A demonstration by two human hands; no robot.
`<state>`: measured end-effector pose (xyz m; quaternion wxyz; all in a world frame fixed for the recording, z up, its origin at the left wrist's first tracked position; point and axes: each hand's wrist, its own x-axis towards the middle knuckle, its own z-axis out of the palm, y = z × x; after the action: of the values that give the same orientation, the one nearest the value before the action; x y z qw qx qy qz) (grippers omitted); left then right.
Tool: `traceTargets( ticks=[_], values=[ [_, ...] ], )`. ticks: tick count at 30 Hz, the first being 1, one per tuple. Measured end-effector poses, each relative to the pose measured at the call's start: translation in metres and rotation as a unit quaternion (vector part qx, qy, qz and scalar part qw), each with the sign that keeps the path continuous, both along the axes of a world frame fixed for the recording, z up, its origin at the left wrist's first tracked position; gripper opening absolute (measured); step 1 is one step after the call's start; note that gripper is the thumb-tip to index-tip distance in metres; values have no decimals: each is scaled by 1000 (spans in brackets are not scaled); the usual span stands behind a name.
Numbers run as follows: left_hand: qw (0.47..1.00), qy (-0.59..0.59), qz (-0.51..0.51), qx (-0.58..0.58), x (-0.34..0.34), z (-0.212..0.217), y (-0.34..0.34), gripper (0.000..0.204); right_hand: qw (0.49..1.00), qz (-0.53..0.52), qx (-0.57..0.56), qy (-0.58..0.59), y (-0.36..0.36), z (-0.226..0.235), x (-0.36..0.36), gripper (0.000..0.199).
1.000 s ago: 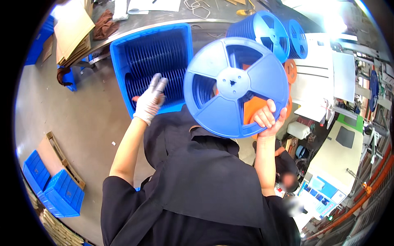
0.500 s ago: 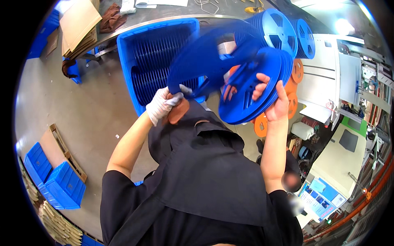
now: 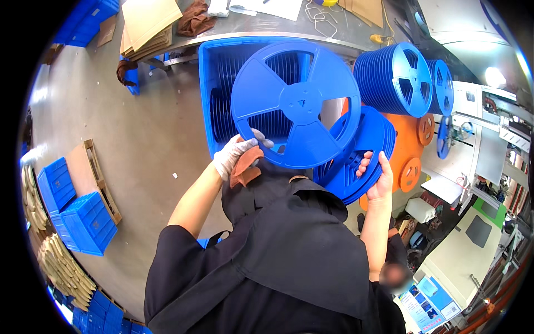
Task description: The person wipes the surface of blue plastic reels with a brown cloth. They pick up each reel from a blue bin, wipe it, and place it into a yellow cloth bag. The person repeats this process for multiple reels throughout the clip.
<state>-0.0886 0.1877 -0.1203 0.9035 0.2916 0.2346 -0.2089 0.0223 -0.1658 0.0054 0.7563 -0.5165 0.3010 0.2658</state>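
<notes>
My left hand (image 3: pixel 229 157), in a whitish glove, is closed on the lower left rim of a large blue plastic reel (image 3: pixel 305 108), whose face with its spoke-like openings is turned up toward me. A reddish-brown cloth (image 3: pixel 245 167) is bunched in the same hand below the rim. My bare right hand (image 3: pixel 380 181) grips several more blue reels (image 3: pixel 382 131), stacked together and tilted; the held-up reel covers part of them. Behind it stands a blue crate (image 3: pixel 206 94) with rows of upright blue reels inside.
A metal-edged workbench (image 3: pixel 267 25) runs along the far side with cardboard and wire on it. More blue reels (image 3: pixel 384 78) stand in a row at right, with orange reels (image 3: pixel 410 173) below. Blue bins (image 3: pixel 89 222) sit on the left floor. Another person (image 3: pixel 396 261) is at lower right.
The reel in my left hand, blurred and tilted before, now faces me in full view. The stack in my right hand appears lower. The whole view has shifted.
</notes>
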Motion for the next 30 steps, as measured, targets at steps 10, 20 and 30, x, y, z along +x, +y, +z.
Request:
traceTargets(
  ticks=[10, 20, 30],
  values=[
    [999, 6, 36, 17, -25, -28, 20, 26, 1000, -6, 10, 0, 4, -9, -2, 38],
    [818, 212, 62, 531, -53, -111, 55, 16, 1000, 7, 12, 4, 10, -18, -7, 36],
    [755, 273, 33, 596, -24, -177, 89, 43, 1000, 22, 14, -2, 12, -18, -13, 35]
  ],
)
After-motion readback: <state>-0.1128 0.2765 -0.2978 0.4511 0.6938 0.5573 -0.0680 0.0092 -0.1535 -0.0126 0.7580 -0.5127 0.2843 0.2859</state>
